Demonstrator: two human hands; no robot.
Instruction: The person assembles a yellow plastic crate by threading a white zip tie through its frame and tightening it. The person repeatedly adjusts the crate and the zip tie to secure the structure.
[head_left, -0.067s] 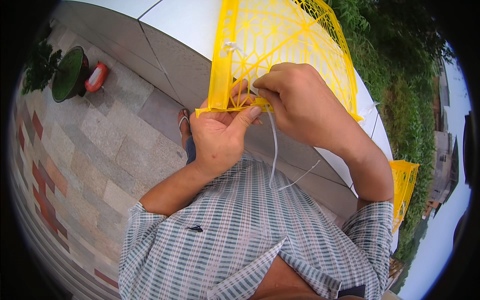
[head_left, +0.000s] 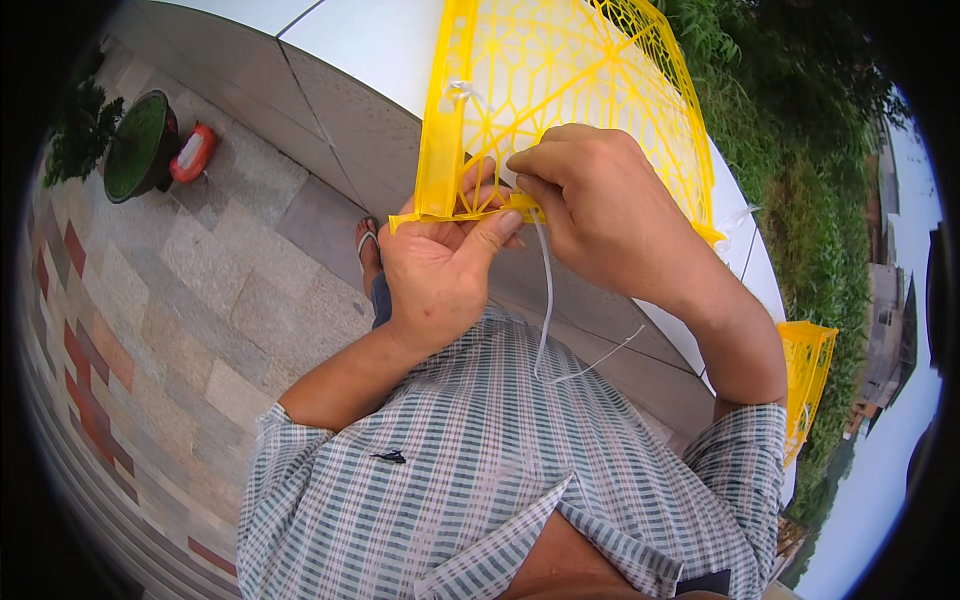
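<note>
A yellow plastic lattice panel [head_left: 440, 150], like the side of a crate, rests on a white ledge with its near edge toward me. My left hand [head_left: 440, 275] grips that near edge, thumb on top and fingers curled beneath and behind the lattice. Close beside it, my right hand [head_left: 610, 205] is closed in a pinch over the lattice; what its fingertips hold is hidden. A white cord [head_left: 548, 290] comes from the panel's edge between my hands and hangs down in front of my shirt, its loose end bent to the right. Another white knot [head_left: 460, 92] sits on the panel's left strip.
The white ledge [head_left: 370, 50] drops to a grey wall on my side. Another yellow plastic lattice piece [head_left: 808, 375] stands at the right, beyond my right elbow. On the paved floor at left are a potted plant [head_left: 135, 150] and a red object [head_left: 193, 153]. Greenery lies beyond the ledge.
The hanging cord has swung very slightly. Both hands stay in place on the panel.
</note>
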